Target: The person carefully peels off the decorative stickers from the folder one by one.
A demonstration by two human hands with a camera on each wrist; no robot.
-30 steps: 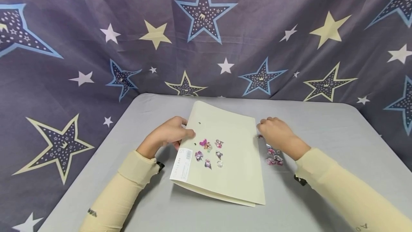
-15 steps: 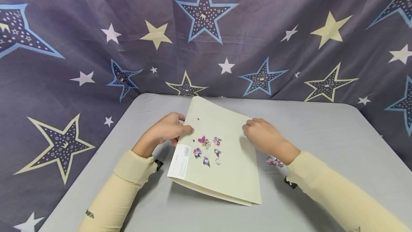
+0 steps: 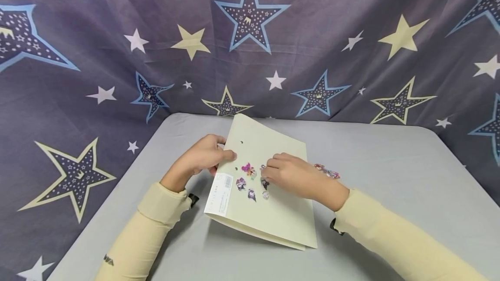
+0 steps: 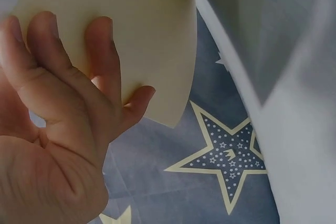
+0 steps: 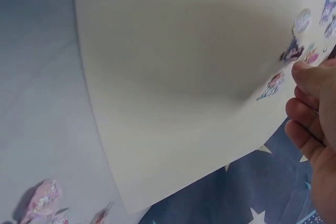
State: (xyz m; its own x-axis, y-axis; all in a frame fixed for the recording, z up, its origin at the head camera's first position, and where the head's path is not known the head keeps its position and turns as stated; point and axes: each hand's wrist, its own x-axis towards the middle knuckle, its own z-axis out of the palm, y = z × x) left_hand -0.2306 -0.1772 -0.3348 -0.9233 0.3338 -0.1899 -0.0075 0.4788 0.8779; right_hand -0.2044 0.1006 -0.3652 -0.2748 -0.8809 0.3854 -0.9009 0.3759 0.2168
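Note:
A cream folder [image 3: 289,216] stands tilted over the table, its near edge a little apart. A white label with a barcode [image 3: 220,194] wraps its lower left part. My left hand [image 3: 205,155] grips its left edge, thumb on top; the left wrist view shows the fingers [image 4: 102,38] against the underside. Several small shiny character stickers [image 3: 251,194] sit on the front cover. My right hand [image 3: 294,174] is over them with fingers bent, its thumb tip close by a purple sticker [image 5: 293,51]. I cannot tell whether a sticker is between its fingertips.
Pink and red stickers [image 3: 328,171] lie on the grey table [image 3: 390,172] to the right of the folder, partly behind the right hand. A dark curtain with stars [image 3: 297,47] hangs behind and to the sides of the table.
My right hand has moved left from beside the stickers on the table, past the folder's right edge, to the stickers on the cover. The left hand keeps its grip; the folder has tilted up slightly.

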